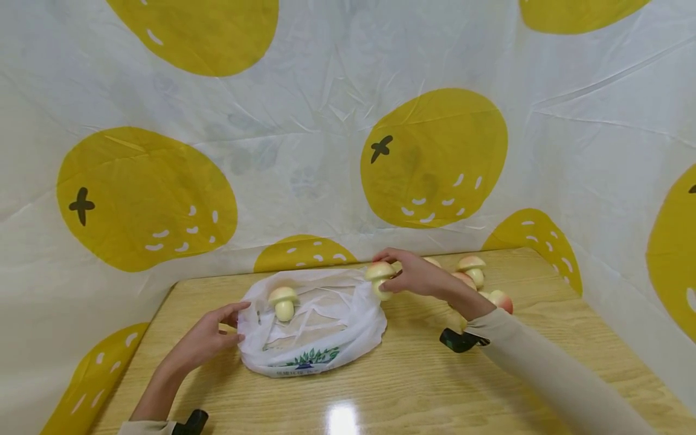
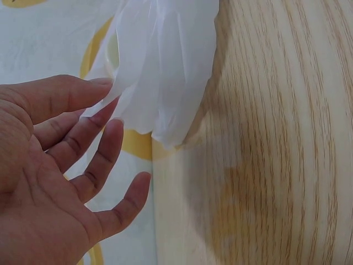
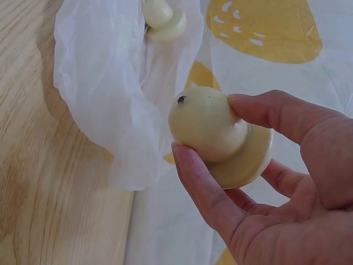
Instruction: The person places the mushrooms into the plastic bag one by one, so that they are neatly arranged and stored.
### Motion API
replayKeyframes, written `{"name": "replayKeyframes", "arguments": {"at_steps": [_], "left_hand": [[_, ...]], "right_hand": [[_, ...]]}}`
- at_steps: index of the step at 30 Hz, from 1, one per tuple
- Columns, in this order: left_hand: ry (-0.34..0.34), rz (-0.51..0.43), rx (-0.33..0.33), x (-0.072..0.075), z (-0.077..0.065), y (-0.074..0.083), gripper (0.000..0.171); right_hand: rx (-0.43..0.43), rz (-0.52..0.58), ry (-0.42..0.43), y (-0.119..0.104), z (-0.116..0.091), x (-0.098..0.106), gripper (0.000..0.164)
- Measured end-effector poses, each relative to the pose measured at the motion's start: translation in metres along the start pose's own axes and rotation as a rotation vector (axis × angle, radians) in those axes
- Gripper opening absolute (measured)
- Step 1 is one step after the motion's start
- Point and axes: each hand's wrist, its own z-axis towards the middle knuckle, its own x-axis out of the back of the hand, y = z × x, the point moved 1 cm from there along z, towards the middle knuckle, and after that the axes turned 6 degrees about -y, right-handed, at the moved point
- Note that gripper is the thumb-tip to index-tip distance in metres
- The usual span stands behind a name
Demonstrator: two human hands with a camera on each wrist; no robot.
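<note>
A white plastic bag [image 1: 321, 350] with green tree print lies on the table, its mouth spread open. Inside it rests a toy mushroom [image 1: 284, 304] with a pale stem and cream cap. At the bag's left rim, my left hand [image 1: 209, 335] holds the thin film between thumb and index finger, while its other fingers [image 2: 110, 146] are apart. My right hand [image 1: 418, 275] grips a second toy mushroom [image 3: 207, 124] between thumb and fingers, at the bag's right rim. The mushroom's stem end, with a small dark spot, faces the right wrist camera.
Several more toy mushrooms [image 1: 472, 269] lie on the wooden table [image 1: 424, 386] at the right, partly hidden by my right forearm. One with a reddish cap [image 1: 501, 301] is beside the arm. A white cloth with yellow fruit shapes [image 1: 304, 151] hangs behind the table.
</note>
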Motion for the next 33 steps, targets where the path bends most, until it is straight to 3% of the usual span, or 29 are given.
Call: {"name": "replayKeyframes", "arguments": {"at_steps": [8, 33], "left_hand": [[0.005, 0.007, -0.013, 0.001, -0.001, 0.002, 0.063], [-0.005, 0.004, -0.011, 0.001, 0.001, 0.003, 0.064]], "right_hand": [[0.005, 0.096, -0.001, -0.002, 0.014, -0.006, 0.054], [0.01, 0.15, -0.015, -0.015, 0.059, -0.029, 0.052]]}}
